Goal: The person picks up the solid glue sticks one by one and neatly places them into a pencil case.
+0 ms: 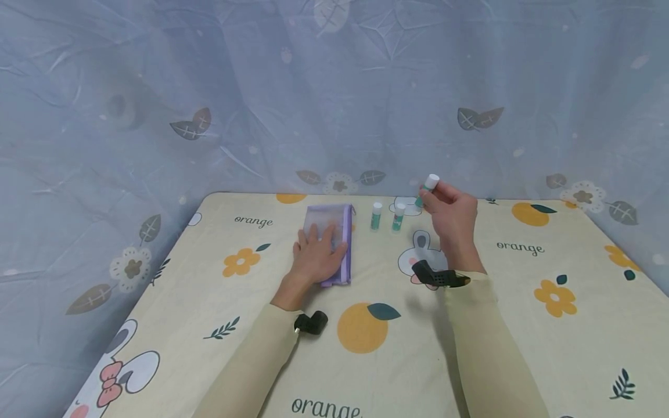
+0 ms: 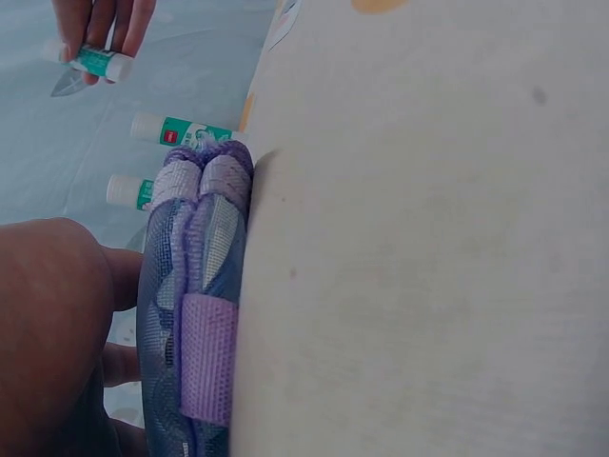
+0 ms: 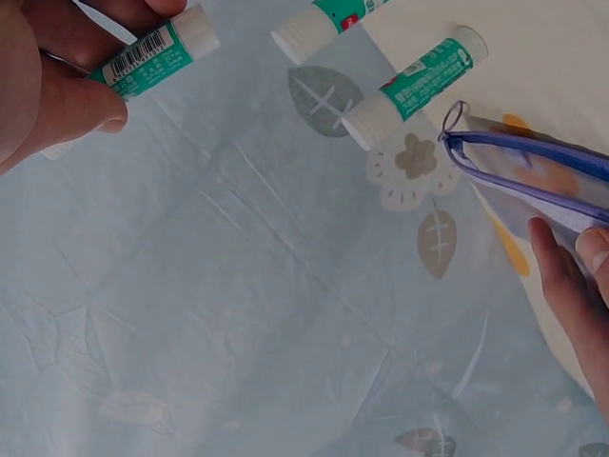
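Note:
My left hand [image 1: 317,258] lies with spread fingers on a purple mesh zipper pouch [image 1: 346,244] on the table. In the left wrist view the edge of the pouch [image 2: 209,362] shows from the side, beside that hand. My right hand [image 1: 453,217] pinches a green glue stick with white ends [image 1: 431,182], raised over the back of the table and tilted. The right wrist view shows the barcode on this glue stick [image 3: 152,62], between thumb and fingers. Two similar glue sticks, one nearer the pouch [image 1: 376,216] and one further right [image 1: 398,217], stand upright between the hands.
A cream tablecloth [image 1: 240,360] printed with oranges, flowers and rabbits covers the table. Behind the table's back edge hangs a bluish curtain [image 1: 392,104]. A small black device [image 1: 313,323] sits at the left wrist, another black device [image 1: 439,276] at the right.

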